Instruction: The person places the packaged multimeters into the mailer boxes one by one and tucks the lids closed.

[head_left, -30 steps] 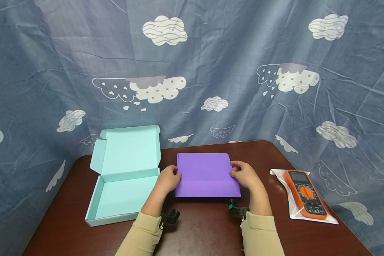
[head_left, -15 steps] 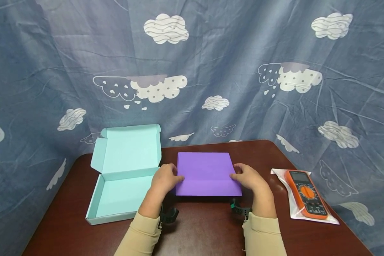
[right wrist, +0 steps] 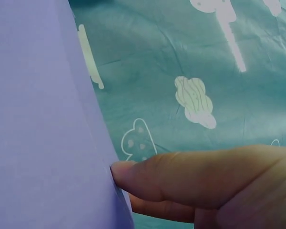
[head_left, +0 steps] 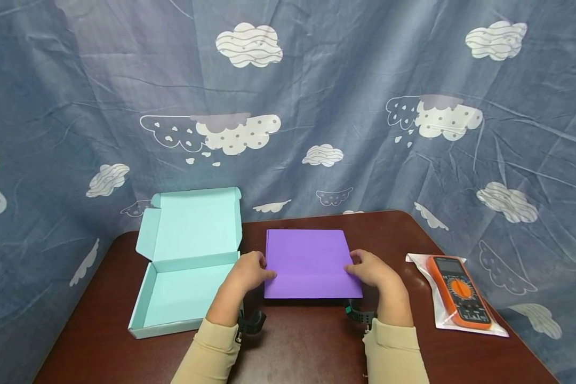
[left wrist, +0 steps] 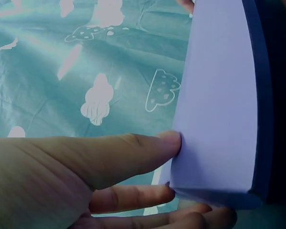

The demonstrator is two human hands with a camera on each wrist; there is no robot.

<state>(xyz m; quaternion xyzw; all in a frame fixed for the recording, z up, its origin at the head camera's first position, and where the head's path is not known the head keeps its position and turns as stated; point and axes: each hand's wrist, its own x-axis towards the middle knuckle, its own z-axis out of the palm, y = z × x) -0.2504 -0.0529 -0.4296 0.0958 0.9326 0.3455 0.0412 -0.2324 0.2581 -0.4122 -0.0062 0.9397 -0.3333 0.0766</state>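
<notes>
A flat purple box lies between my two hands near the middle of the table, a crease running across its top toward the front. My left hand grips its left side. In the left wrist view, the thumb presses on the edge while the other fingers reach to the box's side and underneath. On the opposite side, my right hand pinches the box's edge. The right wrist view shows that thumb at the edge, with a finger below it.
An open light-blue box, its lid leaning back, stands to the left, close to my left hand. Toward the right table edge lies an orange multimeter on a white plastic bag. A blue curtain hangs behind the brown table.
Both hands have slid slightly toward me along the purple box's sides. The box's front edge rose a little, then dropped lower. The light-blue box and the multimeter stay put.
</notes>
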